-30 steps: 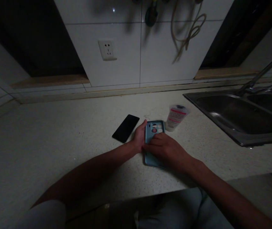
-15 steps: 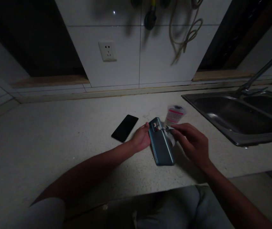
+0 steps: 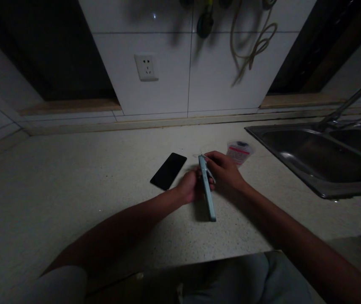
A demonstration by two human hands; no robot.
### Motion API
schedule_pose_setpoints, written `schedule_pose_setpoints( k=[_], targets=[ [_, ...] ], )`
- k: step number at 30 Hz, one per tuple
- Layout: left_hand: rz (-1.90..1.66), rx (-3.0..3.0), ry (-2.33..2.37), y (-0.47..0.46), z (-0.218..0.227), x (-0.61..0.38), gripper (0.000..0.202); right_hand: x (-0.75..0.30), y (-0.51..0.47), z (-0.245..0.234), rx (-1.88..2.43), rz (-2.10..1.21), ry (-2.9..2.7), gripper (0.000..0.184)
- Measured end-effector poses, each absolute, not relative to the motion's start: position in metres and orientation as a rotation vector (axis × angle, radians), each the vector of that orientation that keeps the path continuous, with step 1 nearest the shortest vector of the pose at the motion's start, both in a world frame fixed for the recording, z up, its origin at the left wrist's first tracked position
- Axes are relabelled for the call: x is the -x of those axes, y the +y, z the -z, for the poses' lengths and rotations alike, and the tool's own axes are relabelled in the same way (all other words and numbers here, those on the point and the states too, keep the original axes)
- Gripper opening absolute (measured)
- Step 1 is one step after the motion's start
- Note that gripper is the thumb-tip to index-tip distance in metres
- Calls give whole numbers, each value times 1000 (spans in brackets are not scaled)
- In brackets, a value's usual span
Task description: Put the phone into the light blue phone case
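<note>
A teal smartphone (image 3: 210,197) is turned nearly edge-on above the counter, with its narrow side towards me. My left hand (image 3: 189,188) is closed around it from the left, some fingertips showing on its far side. At the phone's upper end, my right hand (image 3: 226,169) is closed with its fingers against the camera end. A thin whitish piece, tissue-like, shows between these fingers and the phone, partly hidden. Left of the hands, a second phone (image 3: 168,171) with a dark screen lies flat. Behind my right hand is a clear plastic cup (image 3: 241,152) with a pink-red band.
The pale speckled counter (image 3: 72,177) runs along a tiled wall with a power socket (image 3: 146,67). A double steel sink (image 3: 307,156) with a tap (image 3: 341,112) lies to the right. A looped cable (image 3: 256,46) hangs on the wall.
The teal phone has turned from showing its back to nearly edge-on. My right hand has moved left onto its upper end, with the whitish piece. The view has shifted slightly.
</note>
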State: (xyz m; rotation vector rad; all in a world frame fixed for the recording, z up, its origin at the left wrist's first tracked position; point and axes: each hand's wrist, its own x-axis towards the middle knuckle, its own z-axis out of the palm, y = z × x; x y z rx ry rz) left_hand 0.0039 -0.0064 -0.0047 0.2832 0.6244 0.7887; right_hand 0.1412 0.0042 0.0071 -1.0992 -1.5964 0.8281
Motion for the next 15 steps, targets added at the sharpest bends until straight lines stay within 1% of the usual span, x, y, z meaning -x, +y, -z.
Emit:
schedule_pose_setpoints(
  k=[3, 7, 8, 12, 15],
  targets=[
    [-798, -421, 683, -9, 3, -5, 23, -140, -2, -2, 1069, -930, -1466, 24],
    [-929, -576, 657, -15, 0, -9, 9, -142, -13, -2, 1024, -949, -1364, 21],
    [-972, -607, 658, -16, 0, -9, 9, -143, -15, -3, 1013, -933, -1352, 21],
    [-1136, -767, 802, -17, 2, -8, 20, -150, -15, -9, 1015, -845, -1315, 21],
    [-1180, -934, 944, -14, 2, -5, 27, -153, -13, -14, 1010, -778, -1309, 21]
  ],
)
